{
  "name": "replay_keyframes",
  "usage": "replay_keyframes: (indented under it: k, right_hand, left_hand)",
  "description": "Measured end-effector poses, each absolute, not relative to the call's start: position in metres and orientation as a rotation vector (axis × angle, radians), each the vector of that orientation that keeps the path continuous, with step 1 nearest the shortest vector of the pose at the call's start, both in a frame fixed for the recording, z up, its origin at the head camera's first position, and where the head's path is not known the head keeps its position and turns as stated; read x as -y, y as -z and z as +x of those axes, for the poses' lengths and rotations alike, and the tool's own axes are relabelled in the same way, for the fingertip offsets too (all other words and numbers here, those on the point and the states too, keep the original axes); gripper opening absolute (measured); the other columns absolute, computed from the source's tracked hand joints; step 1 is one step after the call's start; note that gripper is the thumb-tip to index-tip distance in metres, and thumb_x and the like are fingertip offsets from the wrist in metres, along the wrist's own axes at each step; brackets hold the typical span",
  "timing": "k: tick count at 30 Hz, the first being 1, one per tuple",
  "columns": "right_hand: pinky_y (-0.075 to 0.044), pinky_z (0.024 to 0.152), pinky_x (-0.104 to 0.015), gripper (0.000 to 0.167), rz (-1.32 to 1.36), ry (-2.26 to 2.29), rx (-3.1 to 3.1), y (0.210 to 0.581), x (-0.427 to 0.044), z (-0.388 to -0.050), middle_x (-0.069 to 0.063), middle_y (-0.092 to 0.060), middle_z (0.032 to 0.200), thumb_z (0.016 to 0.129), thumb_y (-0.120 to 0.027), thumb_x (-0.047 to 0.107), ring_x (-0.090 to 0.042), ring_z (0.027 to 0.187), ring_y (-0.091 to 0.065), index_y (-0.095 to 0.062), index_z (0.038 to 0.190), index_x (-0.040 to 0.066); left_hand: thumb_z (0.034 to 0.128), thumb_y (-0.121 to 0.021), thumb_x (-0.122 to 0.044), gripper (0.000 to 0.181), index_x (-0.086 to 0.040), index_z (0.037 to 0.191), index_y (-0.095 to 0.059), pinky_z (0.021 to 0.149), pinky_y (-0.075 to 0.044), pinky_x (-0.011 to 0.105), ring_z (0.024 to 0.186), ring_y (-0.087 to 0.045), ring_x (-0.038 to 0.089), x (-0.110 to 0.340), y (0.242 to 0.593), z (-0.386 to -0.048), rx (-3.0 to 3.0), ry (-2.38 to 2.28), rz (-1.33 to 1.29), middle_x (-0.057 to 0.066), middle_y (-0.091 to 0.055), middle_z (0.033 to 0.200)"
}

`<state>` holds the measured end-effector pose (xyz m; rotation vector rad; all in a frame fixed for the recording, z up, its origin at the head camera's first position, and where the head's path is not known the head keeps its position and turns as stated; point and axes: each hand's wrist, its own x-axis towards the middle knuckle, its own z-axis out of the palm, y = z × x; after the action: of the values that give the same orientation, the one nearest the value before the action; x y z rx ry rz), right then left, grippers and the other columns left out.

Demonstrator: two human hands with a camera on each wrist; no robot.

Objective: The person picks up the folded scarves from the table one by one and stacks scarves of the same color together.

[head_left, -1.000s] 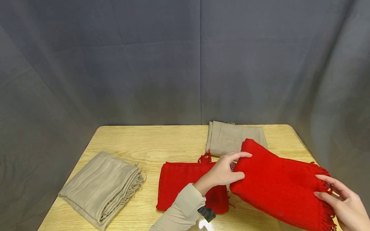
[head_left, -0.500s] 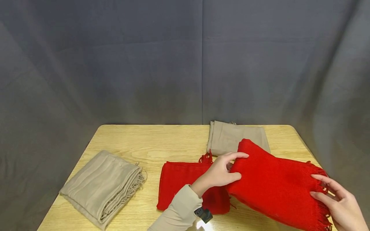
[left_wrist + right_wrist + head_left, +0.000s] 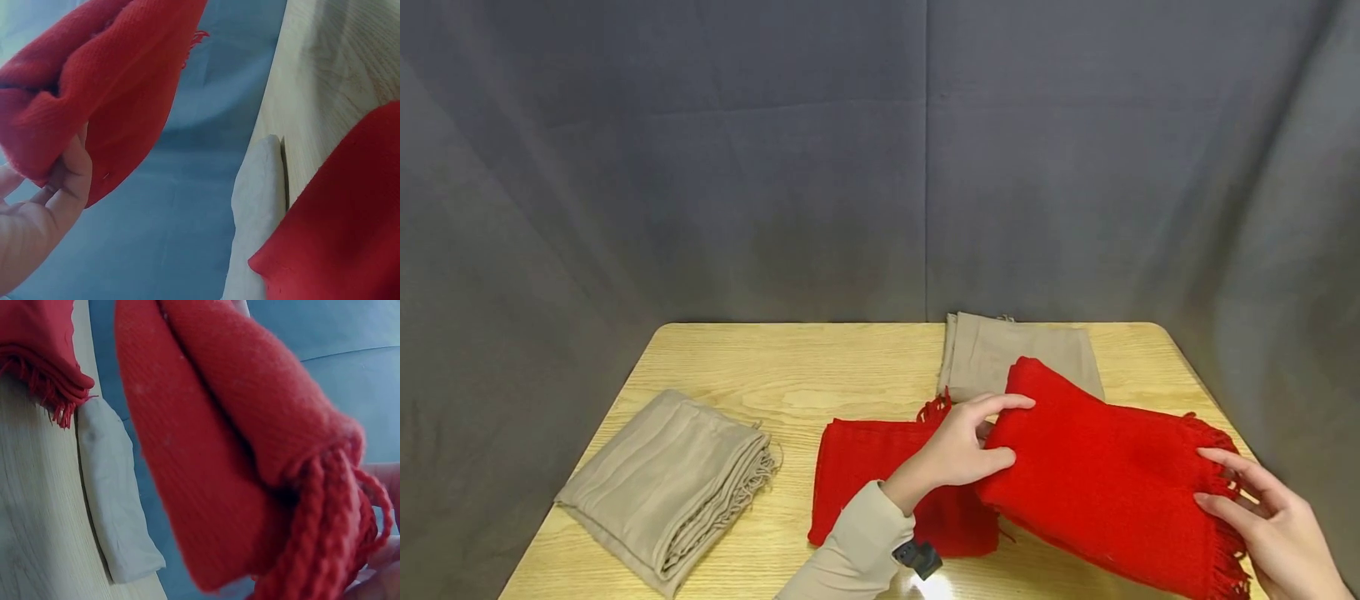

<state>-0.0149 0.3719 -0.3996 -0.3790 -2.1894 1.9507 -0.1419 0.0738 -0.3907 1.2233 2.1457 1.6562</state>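
Currently, head view: left hand [image 3: 962, 446] and right hand [image 3: 1273, 521] pinch opposite ends of the folded red cloth [image 3: 1108, 479], lower right, probably so layers don't slip. Left wrist: cloth upper left, held clear of the table [image 3: 331, 69]. Right wrist: fringe [image 3: 325, 519] lower right, right hand mostly hidden.
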Motion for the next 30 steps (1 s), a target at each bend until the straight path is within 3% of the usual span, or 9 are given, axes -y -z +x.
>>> replay_keyframes:
  k: [13, 24, 30]
  right_hand:
    - [-0.05, 0.055, -0.025, 0.046, -0.334, -2.064, 2.15, 0.393, -0.358, -0.018, 0.006, -0.043, 0.095, 0.083, -0.057, -0.009, -0.006, 0.072, -0.056, -0.061, 0.114, 0.026]
    - [-0.051, 0.054, -0.03, 0.045, -0.302, -2.132, 2.126, 0.394, -0.351, -0.025, 0.009, -0.05, 0.102, 0.082, -0.06, -0.007, -0.008, 0.074, -0.061, -0.059, 0.118, 0.021]
    - [-0.051, 0.058, -0.025, 0.046, -0.256, -2.124, 2.111, 0.393, -0.347, -0.027, 0.01, -0.051, 0.103, 0.082, -0.059, -0.01, -0.006, 0.078, -0.061, -0.06, 0.118, 0.019]
  left_hand:
    - [0.0745, -0.056, 0.004, 0.052, -0.012, 0.123, -0.053, 0.062, -0.047, 0.018, 0.074, -0.054, 0.007, -0.059, 0.387, -0.139, -2.137, -1.683, 1.146, -0.002, -0.05, 0.125]
    - [0.0743, -0.055, 0.006, 0.052, -0.011, 0.123, -0.053, 0.054, -0.04, 0.015, 0.062, -0.047, 0.003, -0.047, 0.383, -0.137, -2.161, -1.688, 1.139, -0.002, -0.049, 0.124]
    - [0.0758, -0.055, 0.006, 0.051, -0.01, 0.124, -0.052, 0.055, -0.041, 0.016, 0.064, -0.049, 0.003, -0.043, 0.383, -0.135, -2.128, -1.711, 1.14, 0.0, -0.05, 0.12]
